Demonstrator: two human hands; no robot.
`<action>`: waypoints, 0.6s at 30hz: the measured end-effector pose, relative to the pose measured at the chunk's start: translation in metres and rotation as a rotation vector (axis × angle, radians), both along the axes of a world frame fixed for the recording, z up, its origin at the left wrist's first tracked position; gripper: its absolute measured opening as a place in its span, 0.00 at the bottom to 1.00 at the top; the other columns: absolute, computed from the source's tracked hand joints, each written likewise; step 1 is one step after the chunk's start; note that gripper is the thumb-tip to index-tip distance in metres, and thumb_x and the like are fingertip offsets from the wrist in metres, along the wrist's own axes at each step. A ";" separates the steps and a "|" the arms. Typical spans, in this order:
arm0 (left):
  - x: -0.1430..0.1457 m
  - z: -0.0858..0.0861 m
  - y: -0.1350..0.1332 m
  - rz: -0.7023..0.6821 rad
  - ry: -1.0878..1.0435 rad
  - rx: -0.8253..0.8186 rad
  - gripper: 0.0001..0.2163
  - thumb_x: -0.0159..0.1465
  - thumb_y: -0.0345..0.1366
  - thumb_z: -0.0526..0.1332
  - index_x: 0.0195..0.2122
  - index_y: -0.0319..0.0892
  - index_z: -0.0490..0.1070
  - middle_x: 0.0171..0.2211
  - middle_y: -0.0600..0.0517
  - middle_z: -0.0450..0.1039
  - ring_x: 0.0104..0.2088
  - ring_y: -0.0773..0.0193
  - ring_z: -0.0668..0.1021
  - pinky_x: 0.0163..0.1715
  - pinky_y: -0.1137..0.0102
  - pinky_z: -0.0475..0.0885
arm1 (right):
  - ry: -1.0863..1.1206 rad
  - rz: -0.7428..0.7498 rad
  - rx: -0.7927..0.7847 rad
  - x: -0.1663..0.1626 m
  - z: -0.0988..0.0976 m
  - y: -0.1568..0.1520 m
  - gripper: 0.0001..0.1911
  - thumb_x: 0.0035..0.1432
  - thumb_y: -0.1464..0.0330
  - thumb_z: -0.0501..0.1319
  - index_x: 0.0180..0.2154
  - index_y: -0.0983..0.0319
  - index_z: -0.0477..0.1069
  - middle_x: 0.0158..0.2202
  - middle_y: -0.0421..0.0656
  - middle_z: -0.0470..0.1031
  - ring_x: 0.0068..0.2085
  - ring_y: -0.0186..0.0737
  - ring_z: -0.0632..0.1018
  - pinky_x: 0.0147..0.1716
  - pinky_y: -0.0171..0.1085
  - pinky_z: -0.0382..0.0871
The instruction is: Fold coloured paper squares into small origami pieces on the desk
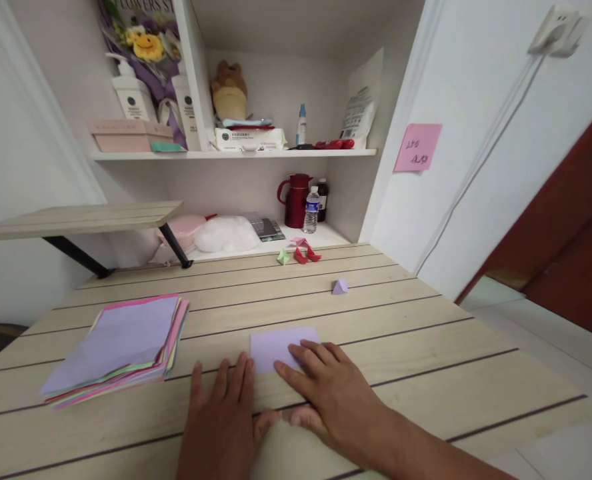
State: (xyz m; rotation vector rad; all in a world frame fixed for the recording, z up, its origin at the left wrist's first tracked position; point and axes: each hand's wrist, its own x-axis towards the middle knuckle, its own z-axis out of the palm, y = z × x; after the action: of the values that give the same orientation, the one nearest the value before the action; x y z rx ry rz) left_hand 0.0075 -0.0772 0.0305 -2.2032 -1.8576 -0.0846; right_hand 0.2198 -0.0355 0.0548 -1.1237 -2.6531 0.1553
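A small lavender sheet of paper (271, 347) lies flat on the slatted wooden table (216, 303) in front of me. My right hand (331, 390) rests on its right part with the fingers stretched out and the thumb below the near edge. At the sheet's left edge my left hand (226, 407) lies flat, fingertips touching or almost touching the paper. Its fingers are extended, and the two thumbs point towards each other. Part of the sheet is covered by my right fingers, so I cannot tell whether it is folded.
Left of my hands is a stack of coloured paper (121, 340), lavender on top. Farther back stand a folded lavender piece (340, 287), a green piece (283, 257) and red folded pieces (301, 255). A raised wooden shelf (86, 217) overhangs the back left; a red jug (296, 203) stands behind.
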 end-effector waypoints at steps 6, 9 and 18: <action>0.003 0.008 0.001 0.028 0.034 -0.018 0.23 0.66 0.44 0.56 0.60 0.41 0.67 0.61 0.42 0.66 0.59 0.40 0.72 0.62 0.32 0.46 | 0.053 0.039 -0.064 0.023 0.000 -0.001 0.26 0.69 0.54 0.53 0.64 0.54 0.63 0.66 0.46 0.64 0.65 0.53 0.65 0.64 0.57 0.56; 0.018 0.014 0.003 0.040 0.027 0.058 0.20 0.67 0.40 0.53 0.57 0.42 0.71 0.62 0.43 0.65 0.61 0.41 0.69 0.62 0.31 0.42 | 0.096 0.017 -0.066 0.021 -0.003 -0.002 0.25 0.69 0.55 0.53 0.63 0.55 0.65 0.65 0.46 0.65 0.65 0.52 0.65 0.66 0.55 0.53; 0.050 -0.001 0.011 -0.250 -0.098 -0.002 0.26 0.67 0.52 0.52 0.61 0.42 0.66 0.61 0.41 0.66 0.60 0.42 0.71 0.57 0.30 0.57 | 0.013 0.016 -0.074 0.017 -0.010 -0.008 0.32 0.67 0.56 0.55 0.67 0.63 0.57 0.69 0.50 0.55 0.69 0.56 0.57 0.66 0.56 0.52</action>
State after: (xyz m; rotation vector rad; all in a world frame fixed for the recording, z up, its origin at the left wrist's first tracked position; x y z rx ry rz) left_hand 0.0576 -0.0657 0.0293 -2.4633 -1.6185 -0.2420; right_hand 0.2372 -0.0435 0.0445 -1.1197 -2.6657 0.2654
